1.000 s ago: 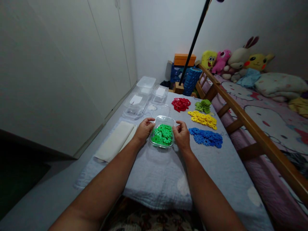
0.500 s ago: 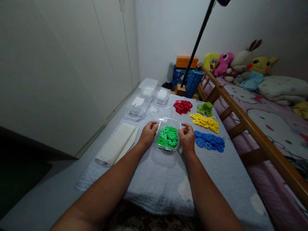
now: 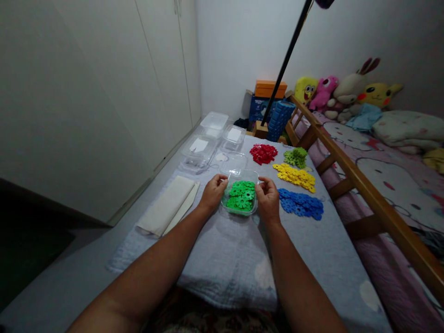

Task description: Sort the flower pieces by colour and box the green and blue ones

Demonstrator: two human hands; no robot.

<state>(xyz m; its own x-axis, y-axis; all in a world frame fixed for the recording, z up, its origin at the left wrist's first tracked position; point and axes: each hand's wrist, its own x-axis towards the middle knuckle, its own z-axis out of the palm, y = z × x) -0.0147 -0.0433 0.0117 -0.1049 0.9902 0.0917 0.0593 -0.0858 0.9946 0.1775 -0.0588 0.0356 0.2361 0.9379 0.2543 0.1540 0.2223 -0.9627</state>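
A pale blue cloth (image 3: 229, 259) is spread below. Over it is the clear box (image 3: 239, 213); whether it touches the cloth, I cannot tell. The left hand (image 3: 212, 195) grips its left side and the right hand (image 3: 269, 201) its right side, so the box lies between them. Inside it, the green pieces (image 3: 242, 194) are heaped between the two grips.

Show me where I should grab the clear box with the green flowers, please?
Probably by its left and right sides, near the rim, one hand coming from each side. The clear box is squarish, with sides facing each other, and green flowers lie inside, so level holding should help. The left hand and right hand are there.
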